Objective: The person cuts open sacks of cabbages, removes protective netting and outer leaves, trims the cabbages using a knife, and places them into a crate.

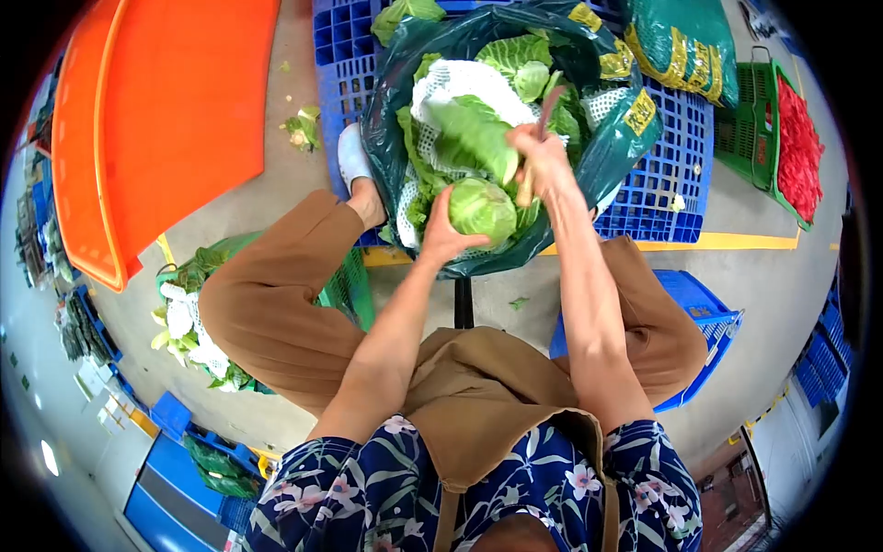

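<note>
My left hand (445, 232) is wrapped round the side of a round green cabbage (483, 212), thumb along its lower edge. My right hand (543, 164) is closed on what looks like a knife (552, 106), its thin reddish-brown part sticking up past the fingers. A blurred green leaf (474, 138) is beside my right fingers; whether they grip it too I cannot tell. Both hands are over a dark green plastic bag (391, 101) spread open, which holds loose cabbage leaves (515, 57) and white foam netting (460, 81).
The bag rests on a blue plastic pallet (676, 175). Beyond it lies a filled green bag (690, 46). At right stands a green crate (743, 129) with red material. An orange bin (184, 101) is at left, a blue crate (704, 322) by my right leg, a green basket (348, 285) by my left.
</note>
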{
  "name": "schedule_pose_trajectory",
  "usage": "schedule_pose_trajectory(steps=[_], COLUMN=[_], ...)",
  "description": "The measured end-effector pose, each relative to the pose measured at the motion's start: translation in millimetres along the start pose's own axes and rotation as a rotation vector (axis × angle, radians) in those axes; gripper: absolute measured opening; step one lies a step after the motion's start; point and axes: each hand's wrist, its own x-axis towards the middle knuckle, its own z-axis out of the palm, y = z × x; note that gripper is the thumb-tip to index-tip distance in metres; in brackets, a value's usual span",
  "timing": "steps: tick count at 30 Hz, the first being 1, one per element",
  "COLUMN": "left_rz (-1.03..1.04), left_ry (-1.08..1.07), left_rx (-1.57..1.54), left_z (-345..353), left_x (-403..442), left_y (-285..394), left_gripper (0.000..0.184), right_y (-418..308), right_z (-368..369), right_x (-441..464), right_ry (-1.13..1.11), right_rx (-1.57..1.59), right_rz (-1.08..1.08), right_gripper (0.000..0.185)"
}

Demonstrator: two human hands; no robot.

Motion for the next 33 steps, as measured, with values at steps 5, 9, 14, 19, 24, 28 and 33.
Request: schedule_pose_trajectory(steps=[5, 9, 14, 19, 24, 28, 33], left_rz=[-0.27, -0.423, -0.496, -0.37, -0.24, -0.158, 0.132], left_ry=[-0.169, -0.241, -0.25, -0.195, -0.344, -0.45, -0.599], left_rx=[-0.344, -0.507, -0.595, -0.799, -1.432, -1.367, -1.321], left_z=[-28, -50, -56, -59, -58, -40, -32], left_x=[13, 17, 25, 11, -2, -14, -73], left_y=[-9, 1, -7, -6, 23, 62, 162], left_gripper=[0.119, 0.115, 0.108, 0.072, 0.065, 0.057, 0.053], right_y=[1, 60, 161, 91, 19, -15, -24], right_z=[-46, -32, 17, 33, 29, -3, -14], right_x=[21, -15, -41, -105, -178, -222, -263], right_ry=[0.537, 0.745, 0.563, 0.438, 0.024, 0.093, 0.038], right_rx=[-0.475, -0.587, -0.345, -0.24, 0.199, 0.3, 0.136], right_rz=[-0.172, -0.569, -0.28, -0.008, -0.168, -0.328, -0.422], right_gripper=[0.041, 0.028, 0.025, 0.027, 0.031, 0.039, 0.05])
